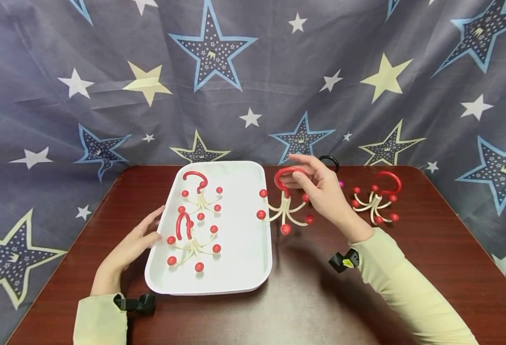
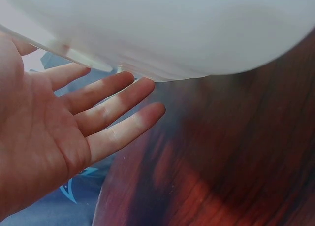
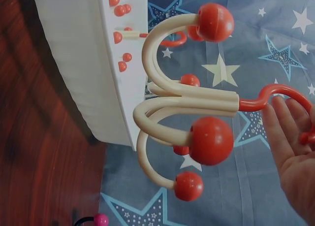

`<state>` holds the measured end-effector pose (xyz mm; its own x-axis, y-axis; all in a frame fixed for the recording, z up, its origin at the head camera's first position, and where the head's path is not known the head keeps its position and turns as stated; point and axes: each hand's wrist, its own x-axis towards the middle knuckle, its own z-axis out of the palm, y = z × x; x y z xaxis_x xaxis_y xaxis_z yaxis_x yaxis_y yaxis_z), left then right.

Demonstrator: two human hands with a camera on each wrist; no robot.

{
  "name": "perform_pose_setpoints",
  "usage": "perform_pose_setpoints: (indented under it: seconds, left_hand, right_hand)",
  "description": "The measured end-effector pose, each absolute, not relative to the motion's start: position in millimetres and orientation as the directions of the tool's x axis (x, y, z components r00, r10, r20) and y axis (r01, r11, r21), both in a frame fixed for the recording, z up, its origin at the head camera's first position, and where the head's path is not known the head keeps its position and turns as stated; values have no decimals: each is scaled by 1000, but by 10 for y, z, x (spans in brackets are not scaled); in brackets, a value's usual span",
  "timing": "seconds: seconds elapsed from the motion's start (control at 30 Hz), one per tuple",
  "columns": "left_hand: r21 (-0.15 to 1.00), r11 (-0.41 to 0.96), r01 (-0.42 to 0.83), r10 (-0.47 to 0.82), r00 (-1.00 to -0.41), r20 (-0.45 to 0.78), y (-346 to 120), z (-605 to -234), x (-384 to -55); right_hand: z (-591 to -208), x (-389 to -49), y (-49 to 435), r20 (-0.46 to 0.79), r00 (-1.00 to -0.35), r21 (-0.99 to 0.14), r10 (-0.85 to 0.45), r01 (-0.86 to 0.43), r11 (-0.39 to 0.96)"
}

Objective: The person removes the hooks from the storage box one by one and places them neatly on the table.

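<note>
My right hand (image 1: 325,191) holds a claw-shaped massager (image 1: 285,207) by its red hook handle, thumb and fingers about the hook. Cream arms tipped with red balls hang from the hook, over the right rim of a white tray (image 1: 244,225). Inside the tray stand two alike massagers, one farther back (image 1: 200,199) and one nearer the front (image 1: 194,247). My left hand (image 1: 133,242) is at the tray's left side, its fingers straight and right at the outer wall in the left wrist view.
Another red-hooked massager (image 1: 374,203) stands on the brown table (image 1: 304,306) at the right. Behind my right hand a black hook (image 1: 331,160) and a purple ball (image 1: 341,184) show, mostly hidden. A star-patterned cloth (image 1: 253,86) hangs along the table's back edge.
</note>
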<state>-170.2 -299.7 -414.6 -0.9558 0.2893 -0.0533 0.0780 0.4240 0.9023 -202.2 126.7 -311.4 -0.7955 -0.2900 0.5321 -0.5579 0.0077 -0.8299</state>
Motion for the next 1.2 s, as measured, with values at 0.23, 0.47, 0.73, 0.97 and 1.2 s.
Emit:
perform_pose_setpoints:
  seconds: [0.23, 0.47, 0.73, 0.97, 1.2]
  left_hand:
    - [903, 422, 81, 293, -955, -52, -3005, -4146, -1698]
    - [902, 424, 74, 285, -957, -55, -2995, -4132, -1693]
    - [906, 417, 71, 286, -956, -57, -2990, -4133, -1679]
    - [904, 421, 73, 280, -959, -53, -3001, -4136, -1684]
    - [931, 362, 42, 288, -955, -69, -3020, -4161, -1698]
  right_hand:
    - [-3164, -2056, 1379, 523, -804, -837, -283, -548, 10]
    - [-3233, -2113, 1485, 519, -818, -843, -248, -538, 13]
    - [-3353, -2154, 1570, 501, -841, -862, -205, -506, -28]
    - [-3472, -2200, 1628, 484, -858, -872, -173, -490, -8]
    - [-3613, -2229, 1671, 454, -876, -884, -160, -466, 39]
